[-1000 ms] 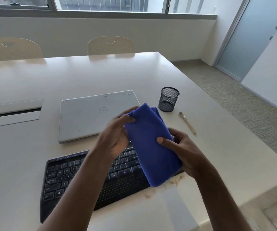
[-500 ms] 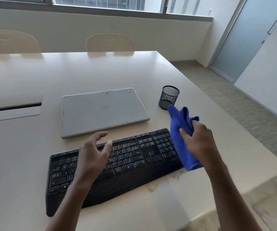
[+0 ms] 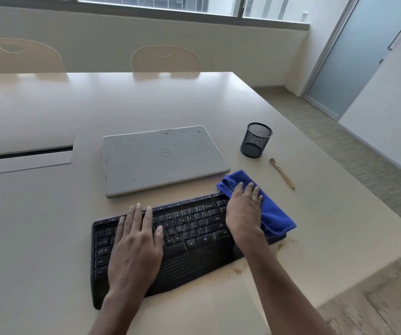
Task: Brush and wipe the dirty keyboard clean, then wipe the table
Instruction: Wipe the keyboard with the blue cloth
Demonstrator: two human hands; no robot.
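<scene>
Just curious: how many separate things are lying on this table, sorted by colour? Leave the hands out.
Black: 2, the keyboard and the mesh cup
Blue: 1, the cloth
Silver-grey: 1, the closed laptop
Tan wood: 1, the brush
Total: 5

Table (image 3: 146,105) w/ keyboard (image 3: 194,228), laptop (image 3: 163,160), mesh cup (image 3: 256,140), brush (image 3: 282,173).
</scene>
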